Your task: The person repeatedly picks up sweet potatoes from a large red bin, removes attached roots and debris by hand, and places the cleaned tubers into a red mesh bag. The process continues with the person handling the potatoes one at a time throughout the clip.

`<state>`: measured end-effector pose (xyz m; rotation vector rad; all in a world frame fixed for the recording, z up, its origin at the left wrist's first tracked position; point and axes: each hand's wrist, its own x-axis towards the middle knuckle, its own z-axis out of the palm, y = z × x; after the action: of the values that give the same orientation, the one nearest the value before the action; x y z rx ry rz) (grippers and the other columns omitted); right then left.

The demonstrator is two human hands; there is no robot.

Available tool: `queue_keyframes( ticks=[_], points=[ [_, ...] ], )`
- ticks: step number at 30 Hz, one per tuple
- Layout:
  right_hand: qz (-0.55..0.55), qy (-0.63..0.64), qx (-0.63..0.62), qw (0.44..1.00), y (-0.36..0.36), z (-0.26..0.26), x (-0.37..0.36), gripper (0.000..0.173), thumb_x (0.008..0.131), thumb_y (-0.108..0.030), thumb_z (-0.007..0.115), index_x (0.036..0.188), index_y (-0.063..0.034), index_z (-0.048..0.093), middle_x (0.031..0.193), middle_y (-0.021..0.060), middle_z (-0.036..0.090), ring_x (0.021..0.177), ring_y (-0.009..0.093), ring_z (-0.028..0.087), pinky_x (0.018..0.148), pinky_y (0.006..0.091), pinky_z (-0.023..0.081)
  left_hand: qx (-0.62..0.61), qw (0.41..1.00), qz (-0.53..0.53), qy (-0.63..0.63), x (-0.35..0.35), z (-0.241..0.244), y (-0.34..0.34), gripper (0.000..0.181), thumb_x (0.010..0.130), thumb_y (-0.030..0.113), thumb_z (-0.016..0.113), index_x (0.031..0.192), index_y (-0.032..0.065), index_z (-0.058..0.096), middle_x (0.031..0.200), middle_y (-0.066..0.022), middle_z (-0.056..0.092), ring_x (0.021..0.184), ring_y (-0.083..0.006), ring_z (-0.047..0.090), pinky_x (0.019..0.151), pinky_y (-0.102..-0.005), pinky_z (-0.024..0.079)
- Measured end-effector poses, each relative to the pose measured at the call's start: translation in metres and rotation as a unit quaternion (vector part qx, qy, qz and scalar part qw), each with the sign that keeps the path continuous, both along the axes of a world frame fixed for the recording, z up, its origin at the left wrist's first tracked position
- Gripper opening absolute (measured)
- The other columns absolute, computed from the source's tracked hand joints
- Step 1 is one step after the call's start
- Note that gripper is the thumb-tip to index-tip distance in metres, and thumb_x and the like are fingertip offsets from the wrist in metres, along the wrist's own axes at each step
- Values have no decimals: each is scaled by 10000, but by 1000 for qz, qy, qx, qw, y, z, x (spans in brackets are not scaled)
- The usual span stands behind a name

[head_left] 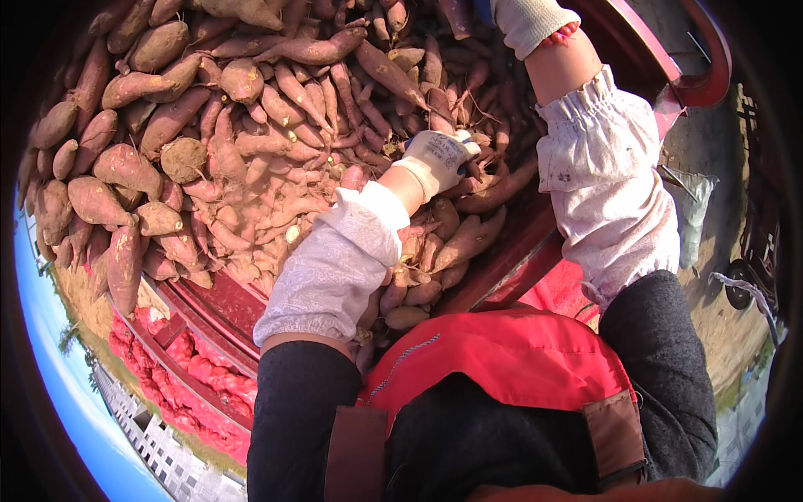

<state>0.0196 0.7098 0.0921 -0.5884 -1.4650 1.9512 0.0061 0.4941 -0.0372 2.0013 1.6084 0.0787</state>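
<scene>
A large heap of sweet potatoes with reddish, soil-marked skins fills the upper left and middle. My left hand, in a pale knit glove with a blue palm, reaches into the heap. Its fingers bend down against a sweet potato just above them; whether they grip it is hidden. At the top right my right hand, in a similar glove, lies at the heap's far right edge. Its fingers are cut off by the picture's rim or turned away. Pale sleeve covers are on both forearms, and a red apron covers my front.
The red metal side wall of the truck bed runs between me and the heap. A curved red rail stands at the upper right. Filled red mesh bags lie at the lower left. A clear plastic bag hangs on the right.
</scene>
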Motion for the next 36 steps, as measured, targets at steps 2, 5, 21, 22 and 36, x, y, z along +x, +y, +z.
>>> queue_keyframes(
  ticks=[2,5,21,22,36],
  points=[
    [15,11,54,998,6,-5,2,354,1011,-133,525,1326,27,505,873,64,643,670,126,604,635,242,526,13,959,206,-196,-31,13,-20,302,950,334,629,1128,90,622,1135,-128,692,902,-248,713,734,-338,566],
    [131,-34,60,989,16,4,15,303,1037,-193,494,1239,18,576,809,54,657,619,119,587,582,223,490,-56,708,482,-512,-71,78,-39,490,1022,517,500,1094,39,583,1045,-131,709,640,-188,635,605,-283,542],
    [407,-111,54,905,-72,-14,-18,537,980,-373,637,1403,-60,526,1244,25,620,1107,113,554,972,254,435,-53,493,482,-723,-161,130,3,435,1054,398,469,1144,-12,585,1177,-213,681,637,-150,604,622,-301,554],
    [374,-113,65,918,-76,-9,-21,531,968,-359,659,1383,-53,531,1204,26,629,1086,117,556,946,260,446,-18,566,495,-660,-162,133,10,471,1048,435,457,1137,-5,600,1151,-220,691,695,-222,644,664,-348,561],
    [131,-2,10,991,-5,50,18,751,997,-207,530,1613,-170,102,455,142,485,275,282,415,296,396,445,-7,858,509,72,-118,41,59,836,894,680,544,1368,-4,463,1199,-258,668,1147,-398,643,974,-446,495]
  ],
)
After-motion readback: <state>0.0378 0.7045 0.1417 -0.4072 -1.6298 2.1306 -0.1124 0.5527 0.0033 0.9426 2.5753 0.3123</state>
